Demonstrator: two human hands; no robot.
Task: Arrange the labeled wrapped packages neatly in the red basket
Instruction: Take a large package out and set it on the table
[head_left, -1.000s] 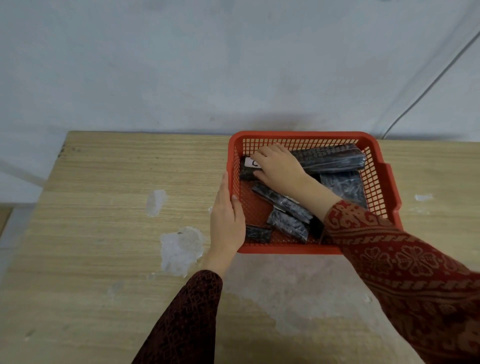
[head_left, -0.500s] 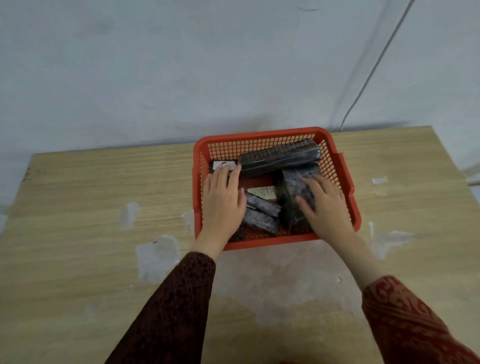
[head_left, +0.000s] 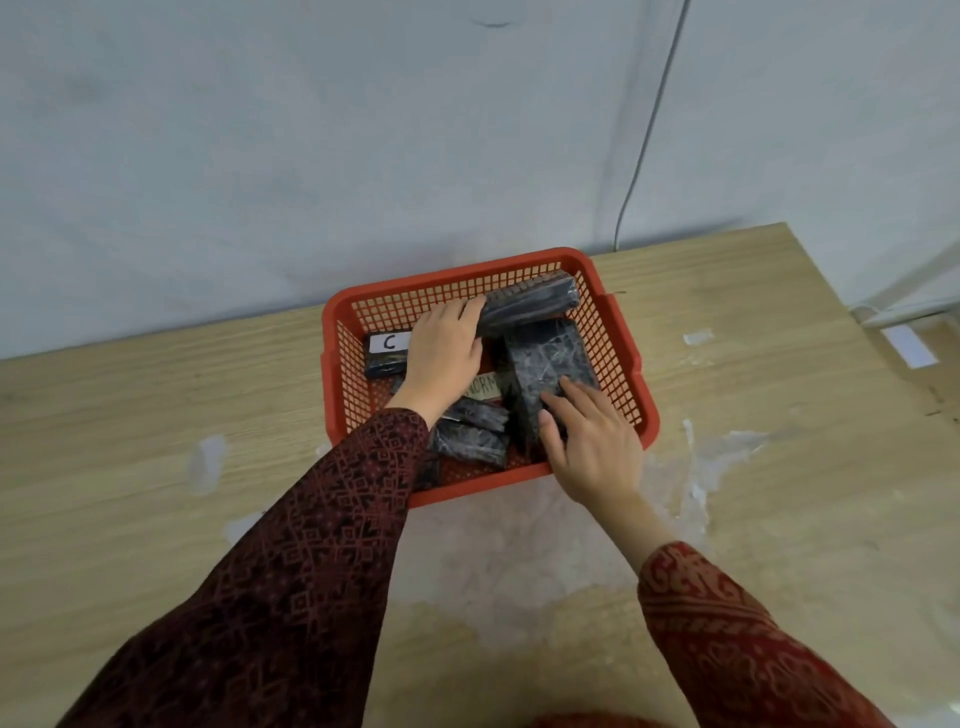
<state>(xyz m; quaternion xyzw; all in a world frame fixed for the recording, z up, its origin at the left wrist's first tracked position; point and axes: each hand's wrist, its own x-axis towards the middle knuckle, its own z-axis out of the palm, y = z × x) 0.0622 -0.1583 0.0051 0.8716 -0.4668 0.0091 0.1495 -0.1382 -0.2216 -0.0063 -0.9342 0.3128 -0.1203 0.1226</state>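
A red mesh basket sits at the table's far edge and holds several dark wrapped packages. My left hand is inside it, fingers on the left end of a long package lying along the back wall. A package labelled C lies at the left, partly hidden by that hand. My right hand grips the near end of a large block-shaped package on the right. Two smaller packages lie at the front, and a tan label shows between my hands.
The wooden table has pale worn patches around and in front of the basket. A grey wall stands right behind it, with a thin cable running down. The table's right edge is near a lower ledge.
My left hand moved from the basket's left rim into the basket and reached to the long back package. My right hand shifted from the left side to the large block on the right.
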